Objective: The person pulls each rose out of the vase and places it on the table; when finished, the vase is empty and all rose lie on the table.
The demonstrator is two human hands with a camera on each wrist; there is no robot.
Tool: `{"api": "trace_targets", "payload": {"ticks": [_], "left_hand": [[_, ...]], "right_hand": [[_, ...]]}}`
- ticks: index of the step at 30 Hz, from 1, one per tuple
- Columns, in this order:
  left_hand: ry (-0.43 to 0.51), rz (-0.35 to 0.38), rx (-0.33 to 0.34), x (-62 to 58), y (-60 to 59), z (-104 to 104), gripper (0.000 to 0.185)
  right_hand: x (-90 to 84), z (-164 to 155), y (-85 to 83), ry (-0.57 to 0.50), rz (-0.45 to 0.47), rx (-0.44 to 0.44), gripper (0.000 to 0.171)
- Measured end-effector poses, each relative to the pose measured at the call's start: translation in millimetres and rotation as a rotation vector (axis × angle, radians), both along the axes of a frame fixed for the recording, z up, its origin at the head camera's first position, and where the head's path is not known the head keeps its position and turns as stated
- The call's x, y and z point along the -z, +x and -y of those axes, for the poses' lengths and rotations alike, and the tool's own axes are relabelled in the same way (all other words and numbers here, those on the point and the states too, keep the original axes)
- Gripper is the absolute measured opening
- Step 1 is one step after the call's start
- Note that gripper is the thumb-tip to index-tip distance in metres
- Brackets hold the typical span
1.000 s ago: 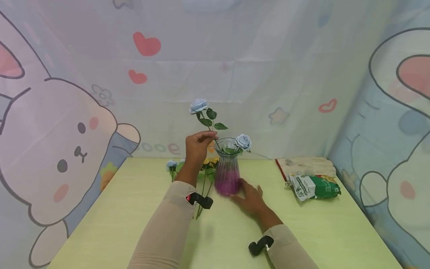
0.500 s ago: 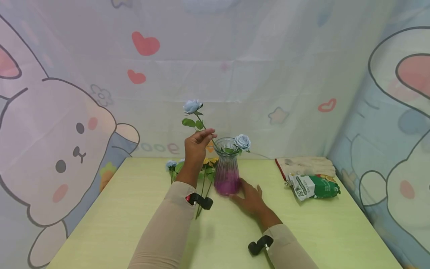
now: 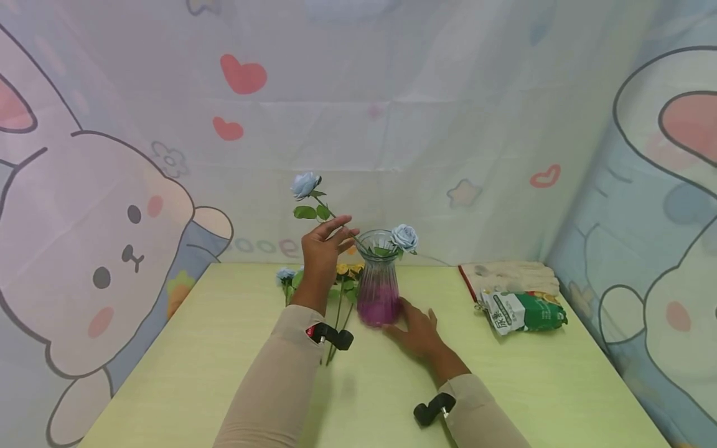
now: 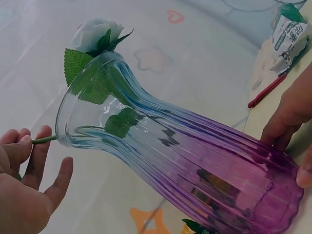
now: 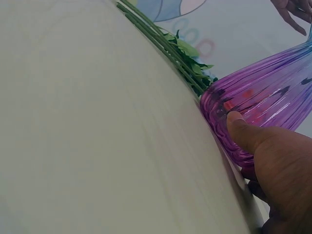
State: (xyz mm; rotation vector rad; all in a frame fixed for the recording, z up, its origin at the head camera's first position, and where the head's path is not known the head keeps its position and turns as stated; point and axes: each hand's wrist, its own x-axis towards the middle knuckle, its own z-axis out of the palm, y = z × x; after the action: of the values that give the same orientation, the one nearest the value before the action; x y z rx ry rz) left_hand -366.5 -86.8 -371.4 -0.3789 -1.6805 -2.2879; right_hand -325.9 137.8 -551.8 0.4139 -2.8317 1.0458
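My left hand (image 3: 322, 252) pinches the stem of a light blue rose (image 3: 305, 185), which leans to the left. In the left wrist view, that green stem (image 4: 45, 139) passes from the fingertips to the vase's rim. The ribbed glass vase (image 3: 378, 289), bluish at the top and purple at the bottom, stands upright on the table. Another light blue rose (image 3: 404, 238) sits in it, leaning over the right side of the mouth. My right hand (image 3: 419, 330) grips the vase low down, its thumb (image 5: 241, 129) against the purple base.
Several more flowers lie left of and behind the vase, among them a blue rose (image 3: 285, 274) and yellow blooms (image 3: 351, 269). At the table's (image 3: 493, 386) back right lie pale work gloves (image 3: 518, 275) and a green-and-white packet (image 3: 523, 312). A printed cloth (image 3: 358, 112) hangs behind.
The held rose's head has swung left and slightly down, and its leaves have turned. My left hand has shifted slightly left. The right hand and vase have stayed in place.
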Motion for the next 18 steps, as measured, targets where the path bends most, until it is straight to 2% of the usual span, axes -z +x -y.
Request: {"api": "trace_targets", "payload": {"ticks": [7,18], "left_hand": [[0.08,-0.023,-0.058,1.2,-1.9,4.0,0.033],[0.299,0.048,-0.097,-4.7,1.0,21.7,0.044]], "right_hand": [[-2.9,0.8,2.7,0.006,-0.02,-0.002,0.084],[-1.7,-0.5,2.6,0.001,0.007,-0.002,0.084]]}}
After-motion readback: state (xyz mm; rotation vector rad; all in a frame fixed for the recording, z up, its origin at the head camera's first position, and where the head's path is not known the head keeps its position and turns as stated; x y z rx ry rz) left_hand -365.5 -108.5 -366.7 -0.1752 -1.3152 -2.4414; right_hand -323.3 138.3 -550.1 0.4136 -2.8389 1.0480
